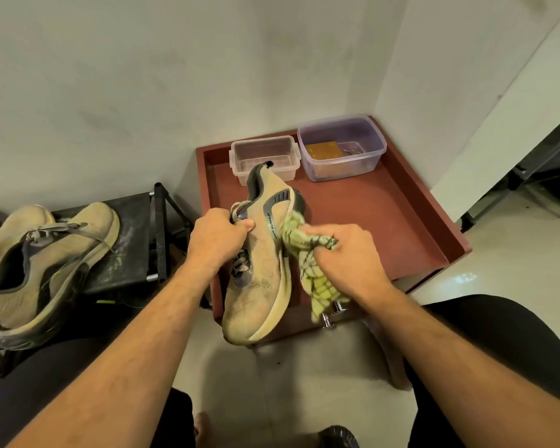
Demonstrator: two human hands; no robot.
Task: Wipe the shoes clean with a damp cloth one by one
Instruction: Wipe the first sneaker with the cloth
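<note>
Filling the corner where two pale walls (143,76) meet, a red-brown tray (401,221) sits on a light floor (304,383). At its far end stand two plastic boxes side by side: a clear box (264,156) on the left and a purple-tinted box (341,147) on the right with something orange-brown inside. Left of the tray is a black rack (133,240) carrying another tan shoe (42,266), its laces loose. Dark-clad knees show at the lower corners.

Over the tray's near edge, the left hand (217,240) grips a dusty tan shoe (262,263) at the laces, fingers curled around the upper, heel pointing away toward the clear box and toe toward the person. The right hand (349,263) is clenched around a bunched green checked cloth (307,250), which presses against the shoe's pale sole edge near the middle; the cloth's loose end hangs down below the hand.
</note>
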